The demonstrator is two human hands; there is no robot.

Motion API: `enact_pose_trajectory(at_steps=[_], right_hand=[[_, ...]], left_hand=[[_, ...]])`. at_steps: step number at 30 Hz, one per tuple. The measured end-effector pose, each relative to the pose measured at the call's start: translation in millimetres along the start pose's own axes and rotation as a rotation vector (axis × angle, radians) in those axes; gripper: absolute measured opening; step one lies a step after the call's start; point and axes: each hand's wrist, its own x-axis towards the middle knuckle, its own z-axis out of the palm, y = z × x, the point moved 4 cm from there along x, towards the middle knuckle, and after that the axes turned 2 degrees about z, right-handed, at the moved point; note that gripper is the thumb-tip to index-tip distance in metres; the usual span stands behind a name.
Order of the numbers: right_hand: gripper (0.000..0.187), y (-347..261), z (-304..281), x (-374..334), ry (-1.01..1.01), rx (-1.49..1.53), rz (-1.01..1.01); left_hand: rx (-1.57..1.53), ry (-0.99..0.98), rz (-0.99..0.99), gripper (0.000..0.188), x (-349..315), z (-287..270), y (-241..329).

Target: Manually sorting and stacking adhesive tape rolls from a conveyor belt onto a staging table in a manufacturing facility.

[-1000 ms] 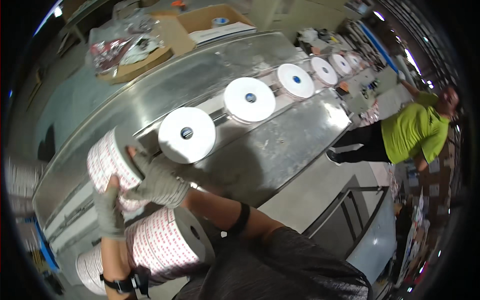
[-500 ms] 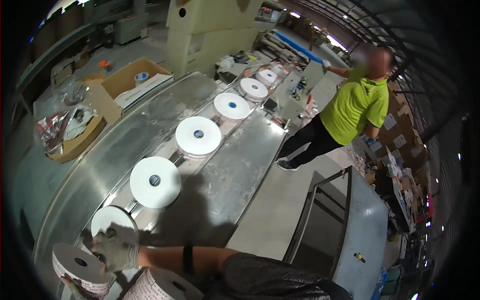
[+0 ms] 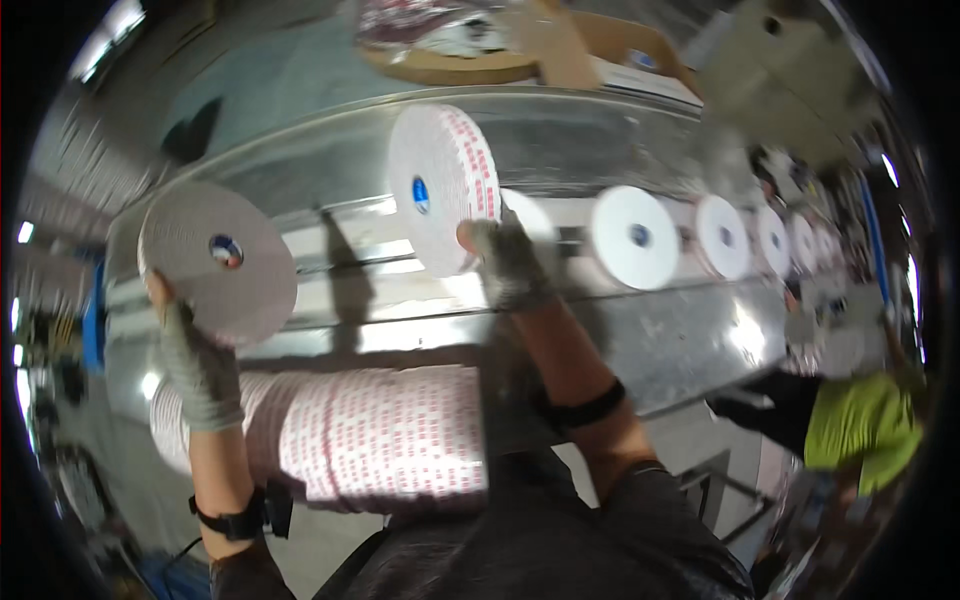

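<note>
My left hand (image 3: 203, 378), in a grey work glove, grips the lower left edge of a large flat tape roll (image 3: 185, 265), tilted with its grey face and blue-lined core toward me. Gloved too, my right hand (image 3: 512, 262) holds a second tape roll (image 3: 445, 190) by its right edge; red print runs around its rim. The fingers behind both rolls are hidden. Below the hands, close to my body, lies a row of tape rolls (image 3: 385, 435) pressed together on their sides, with red-printed white rims. Just behind my right hand a white tape roll (image 3: 532, 222) is partly covered.
More white tape rolls (image 3: 636, 237) lie in a line along the conveyor track to the right. Shiny metal tabletop (image 3: 330, 145) flanks the track. Beyond its far edge stands an open cardboard box (image 3: 630, 35). A person in a yellow-green shirt (image 3: 860, 430) is at right.
My view has swung left, so the line of rolls now runs to the right. Both hands, earlier low at the left among the rolls, now each hold a tilted tape roll, spread apart.
</note>
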Motion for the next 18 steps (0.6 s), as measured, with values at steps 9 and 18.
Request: enact_pose_trajectory(at_steps=[9,18], right_hand=[[0.095,109.4,105.5,13.0,-0.749,-1.952,-0.027],[0.092,-41.2,138.4,-70.0,-0.393,-1.193,-0.81]], left_hand=[[0.036,0.115,-0.003,0.08,-50.4,-48.0,5.6],[0.244,-0.536,-0.021,0.065,-102.8,61.0,8.7]])
